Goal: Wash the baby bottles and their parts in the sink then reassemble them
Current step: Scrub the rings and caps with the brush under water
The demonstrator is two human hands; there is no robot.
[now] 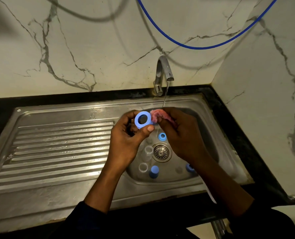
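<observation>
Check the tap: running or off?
Running. A thin stream falls from the tap toward the pink cloth held in the right hand.

Down in the basin (169, 175) you find little room: a blue ring (162, 136), a clear bottle (148, 150) and a blue cap (154, 171) crowd the drain strainer (161, 152). The tap (164, 69) overhangs the back. Your left is open drainboard (60, 149); the wall (264, 118) hems your right.

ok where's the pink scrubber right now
Head view, centre: the scrubber is in the right hand, against the blue ring the left hand holds, above the sink just below the tap.
</observation>
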